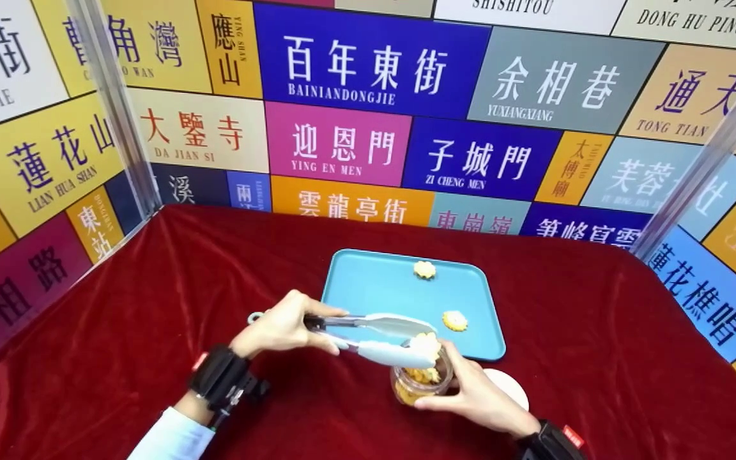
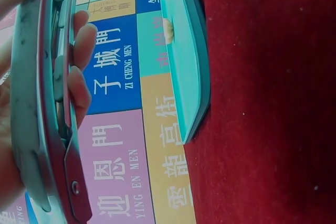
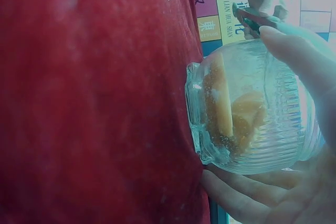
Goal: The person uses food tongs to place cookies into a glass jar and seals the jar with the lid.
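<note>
My left hand (image 1: 278,327) grips a pair of tongs (image 1: 388,353) with pale blue tips and metal arms. Between those tips is a flower-shaped cookie (image 1: 427,345), right over the mouth of a clear glass jar (image 1: 406,391). Fingers and thumb of my right hand (image 1: 478,395) are curled round the jar, which stands upright on the red cloth. Through the ribbed glass in the right wrist view, cookies (image 3: 223,98) show near the bottom. In the left wrist view the tongs (image 2: 31,87) lie across the palm, their tips out of sight.
Behind the jar lies a blue tray (image 1: 374,281) bearing one cookie (image 1: 424,269) toward its far edge and another cookie (image 1: 455,321) nearer. A white round lid (image 1: 510,387) lies right of the jar, partly behind my right hand. Sign-covered panels (image 1: 336,144) border the red cloth (image 1: 227,255).
</note>
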{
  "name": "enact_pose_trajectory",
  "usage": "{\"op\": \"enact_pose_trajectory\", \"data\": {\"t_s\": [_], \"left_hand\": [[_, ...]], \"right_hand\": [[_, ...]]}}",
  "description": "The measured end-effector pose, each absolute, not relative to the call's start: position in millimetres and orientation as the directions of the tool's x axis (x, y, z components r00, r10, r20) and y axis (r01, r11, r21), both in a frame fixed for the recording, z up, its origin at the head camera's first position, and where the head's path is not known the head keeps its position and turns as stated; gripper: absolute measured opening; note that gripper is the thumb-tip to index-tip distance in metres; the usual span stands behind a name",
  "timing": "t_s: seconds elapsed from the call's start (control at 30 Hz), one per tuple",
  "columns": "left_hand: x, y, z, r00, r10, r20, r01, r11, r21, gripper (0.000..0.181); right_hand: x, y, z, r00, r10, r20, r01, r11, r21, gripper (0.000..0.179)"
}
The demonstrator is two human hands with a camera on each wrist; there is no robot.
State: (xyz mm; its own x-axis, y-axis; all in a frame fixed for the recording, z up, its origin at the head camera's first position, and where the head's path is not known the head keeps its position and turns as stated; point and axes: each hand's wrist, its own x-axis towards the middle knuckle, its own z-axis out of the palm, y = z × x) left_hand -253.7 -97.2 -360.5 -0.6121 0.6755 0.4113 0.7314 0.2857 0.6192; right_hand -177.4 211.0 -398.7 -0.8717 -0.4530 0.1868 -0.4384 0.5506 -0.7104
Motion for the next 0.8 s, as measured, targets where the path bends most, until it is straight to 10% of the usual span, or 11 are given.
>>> {"op": "enact_pose_trajectory", "data": {"t_s": [0.8], "left_hand": [[-252.4, -91.0, -358.1, -0.615, 0.7, 0.363, 0.713, 0.297, 0.636, 0.056]], "right_hand": [[-177.9, 212.1, -397.9, -0.875, -0.461, 0.147, -0.405, 0.532, -0.743, 0.074]]}}
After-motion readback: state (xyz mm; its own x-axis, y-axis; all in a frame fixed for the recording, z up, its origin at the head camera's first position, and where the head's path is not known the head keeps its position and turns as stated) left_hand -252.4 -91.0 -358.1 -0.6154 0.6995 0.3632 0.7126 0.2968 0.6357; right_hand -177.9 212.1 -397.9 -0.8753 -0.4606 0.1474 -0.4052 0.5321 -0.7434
